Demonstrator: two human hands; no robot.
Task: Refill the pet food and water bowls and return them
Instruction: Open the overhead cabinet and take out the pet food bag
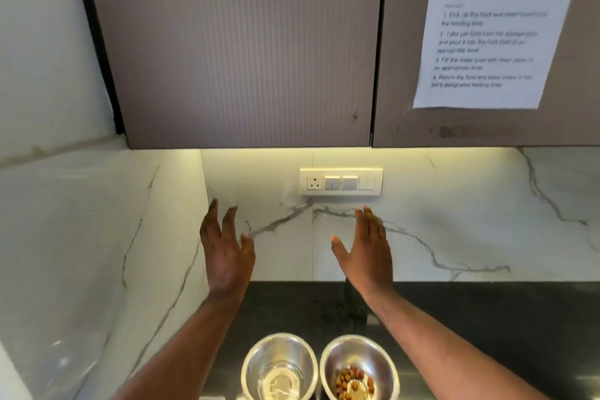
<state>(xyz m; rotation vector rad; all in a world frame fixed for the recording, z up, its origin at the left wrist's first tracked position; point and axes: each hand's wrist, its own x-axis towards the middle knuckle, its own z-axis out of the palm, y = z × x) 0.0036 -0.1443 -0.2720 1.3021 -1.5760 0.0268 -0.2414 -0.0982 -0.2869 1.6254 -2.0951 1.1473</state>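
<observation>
On the dark table [487, 318], water bowl [279, 367] and food bowl [358, 367] side by side, mouths upward, left hand [225, 253] and right hand [367, 256] raised above, fingers straight, empty.

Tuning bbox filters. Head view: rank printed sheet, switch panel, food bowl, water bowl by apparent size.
1. Printed sheet, clearly largest.
2-3. Food bowl and water bowl: alike, both cut by the bottom edge and nearest the camera, so not ranked.
4. Switch panel, probably smallest, though farther away.
</observation>
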